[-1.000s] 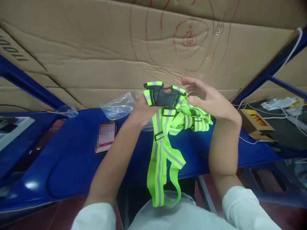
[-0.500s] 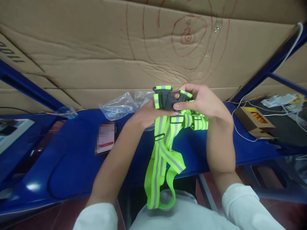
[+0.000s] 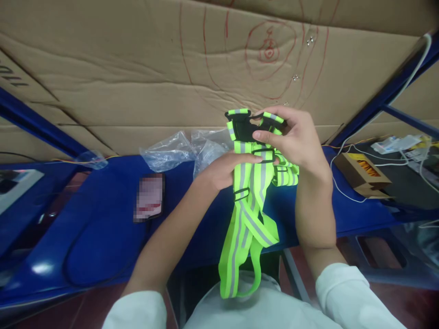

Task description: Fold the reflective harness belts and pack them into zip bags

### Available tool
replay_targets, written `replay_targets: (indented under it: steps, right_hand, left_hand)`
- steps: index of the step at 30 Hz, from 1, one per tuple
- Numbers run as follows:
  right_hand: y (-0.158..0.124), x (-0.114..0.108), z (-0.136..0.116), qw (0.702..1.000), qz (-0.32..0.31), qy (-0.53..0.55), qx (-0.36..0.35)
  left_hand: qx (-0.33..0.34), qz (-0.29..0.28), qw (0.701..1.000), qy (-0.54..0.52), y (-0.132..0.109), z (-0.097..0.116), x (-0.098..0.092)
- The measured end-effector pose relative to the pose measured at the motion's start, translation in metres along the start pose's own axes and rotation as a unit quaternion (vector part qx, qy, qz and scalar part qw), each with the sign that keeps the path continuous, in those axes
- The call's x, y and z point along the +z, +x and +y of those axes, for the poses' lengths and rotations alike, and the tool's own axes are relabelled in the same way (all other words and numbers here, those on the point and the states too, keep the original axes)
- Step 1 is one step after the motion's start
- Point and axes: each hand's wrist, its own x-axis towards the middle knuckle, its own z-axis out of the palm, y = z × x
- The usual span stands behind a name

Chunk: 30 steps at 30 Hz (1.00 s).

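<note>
A neon yellow-green reflective harness [image 3: 236, 237] with grey stripes hangs in loops over the front edge of the blue table. At its top, the black plastic buckle [image 3: 245, 129] is gripped by my right hand [image 3: 295, 137], thumb across its front. Lower down, my left hand [image 3: 228, 169] pinches the straps, fingers lying across them just under the buckle. Black strap sliders [image 3: 242, 194] sit on the webbing. A bundled part of the strap [image 3: 287, 176] hangs below my right hand. Some fingers of both hands are hidden behind the straps.
Crumpled clear plastic bags [image 3: 169, 151] lie behind my left hand. A phone [image 3: 149, 197] rests on the blue table [image 3: 103, 219] to the left. An open cardboard box [image 3: 365, 173] and white cables stand at the right. A cardboard wall [image 3: 137, 68] closes off the back.
The buckle and my right hand have moved up a little. My left hand has slid from the buckle down onto the straps, and the hanging harness has shifted right.
</note>
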Motion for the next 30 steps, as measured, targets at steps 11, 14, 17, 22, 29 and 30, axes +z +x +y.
replay_targets:
  steps: [11,14,17,22,29,30]
  right_hand:
    - [-0.003,-0.007,-0.002,0.991,0.044,-0.063,-0.112]
    - [-0.008,-0.001,-0.010,0.973,0.058,-0.132,-0.178]
    - [-0.008,0.006,-0.007,0.954,0.042,-0.163,-0.249]
    - [-0.003,0.016,0.007,0.935,-0.111,-0.200,-0.272]
    - [0.001,0.009,0.011,0.965,-0.169,-0.083,-0.180]
    - [0.002,0.007,0.013,0.976,-0.135,-0.054,-0.163]
  left_hand:
    - [-0.006,-0.070,0.997,0.010,-0.008,0.005,0.006]
    - [0.009,-0.089,0.995,0.042,-0.018,0.018,0.004]
    - [0.059,-0.096,0.991,0.066,-0.025,0.027,0.000]
    - [0.054,0.058,0.995,0.059,-0.026,0.041,-0.010]
    - [0.078,0.163,0.980,0.082,-0.033,0.045,-0.011]
    - [0.071,0.148,0.982,0.090,-0.034,0.044,-0.010]
